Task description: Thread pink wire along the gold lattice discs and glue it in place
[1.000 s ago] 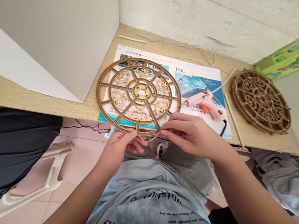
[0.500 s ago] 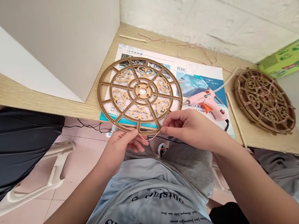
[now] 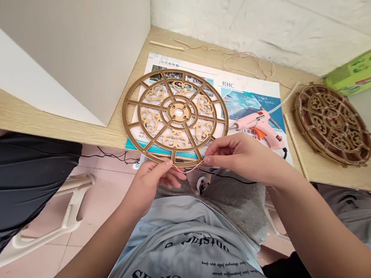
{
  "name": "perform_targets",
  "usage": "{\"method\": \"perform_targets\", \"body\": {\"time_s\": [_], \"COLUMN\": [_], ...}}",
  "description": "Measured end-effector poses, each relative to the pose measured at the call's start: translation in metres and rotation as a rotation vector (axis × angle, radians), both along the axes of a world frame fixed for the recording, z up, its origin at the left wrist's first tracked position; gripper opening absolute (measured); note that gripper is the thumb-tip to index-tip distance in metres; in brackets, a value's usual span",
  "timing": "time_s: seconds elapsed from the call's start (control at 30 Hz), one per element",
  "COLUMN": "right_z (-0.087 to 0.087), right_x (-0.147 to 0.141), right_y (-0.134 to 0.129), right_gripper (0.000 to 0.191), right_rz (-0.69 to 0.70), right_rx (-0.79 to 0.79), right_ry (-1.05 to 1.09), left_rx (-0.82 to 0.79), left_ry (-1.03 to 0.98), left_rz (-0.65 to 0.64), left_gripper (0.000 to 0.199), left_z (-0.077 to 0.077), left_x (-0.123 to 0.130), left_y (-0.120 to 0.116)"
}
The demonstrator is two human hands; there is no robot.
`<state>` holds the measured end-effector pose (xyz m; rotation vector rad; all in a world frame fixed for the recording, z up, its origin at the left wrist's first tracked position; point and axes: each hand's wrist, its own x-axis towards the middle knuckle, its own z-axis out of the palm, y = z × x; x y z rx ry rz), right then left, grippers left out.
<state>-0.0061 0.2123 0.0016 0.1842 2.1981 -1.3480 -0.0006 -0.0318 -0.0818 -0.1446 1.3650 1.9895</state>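
My left hand (image 3: 150, 184) is closed, pinching the bottom edge of the flat, round gold cut-out wheel (image 3: 175, 111). My right hand (image 3: 239, 159) pinches a thin red string (image 3: 189, 169) at that edge. A pink glue gun (image 3: 259, 129) lies just right of the wheel.

A pale blue-grey T-shirt (image 3: 183, 253) printed with large dark lettering and smaller lines of text covers the torso, grey fabric (image 3: 236, 210) lies across the lap, and the left hand (image 3: 152, 182) and right hand (image 3: 243, 159) are bare.
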Motion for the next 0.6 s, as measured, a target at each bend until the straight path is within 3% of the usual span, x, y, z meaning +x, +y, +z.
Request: {"method": "perform_targets", "body": {"time_s": [0.6], "right_z": [-0.0069], "right_x": [0.0009], "right_y": [0.0011], "right_gripper": [0.027], "right_rz": [-0.076], "right_rx": [-0.039], "right_ry": [-0.009], "left_rx": [-0.005], "left_ry": [0.001], "left_rz": [0.002], "left_gripper": [0.044], "left_z": [-0.0026], "left_x": [0.0000], "left_y": [0.0003]}}
